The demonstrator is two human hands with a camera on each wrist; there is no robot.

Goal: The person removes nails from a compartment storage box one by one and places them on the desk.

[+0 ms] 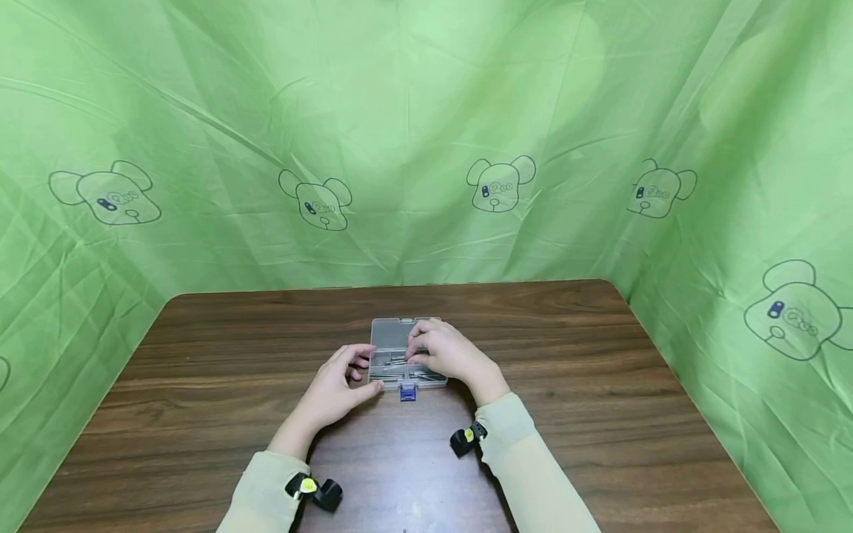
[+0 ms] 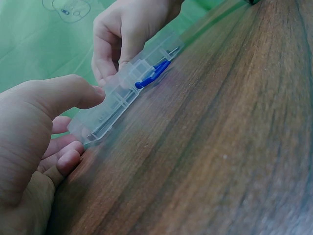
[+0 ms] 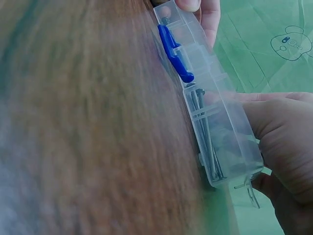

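A clear plastic compartment box lies on the table with its lid raised at the far side. Its blue latch hangs down at the front. Long metal nails lie in the front right compartment, and thin metal pieces show in the middle. My left hand holds the box's left end, thumb at the front corner and fingers along the side. From above, my right hand reaches into the box with curled fingers, tips beside the thin pieces. Whether they pinch one is hidden.
The box stands on a brown wood-grain table. Green cloth printed with bear heads hangs behind it and on both sides. A small black camera is strapped to each wrist, over light sleeves.
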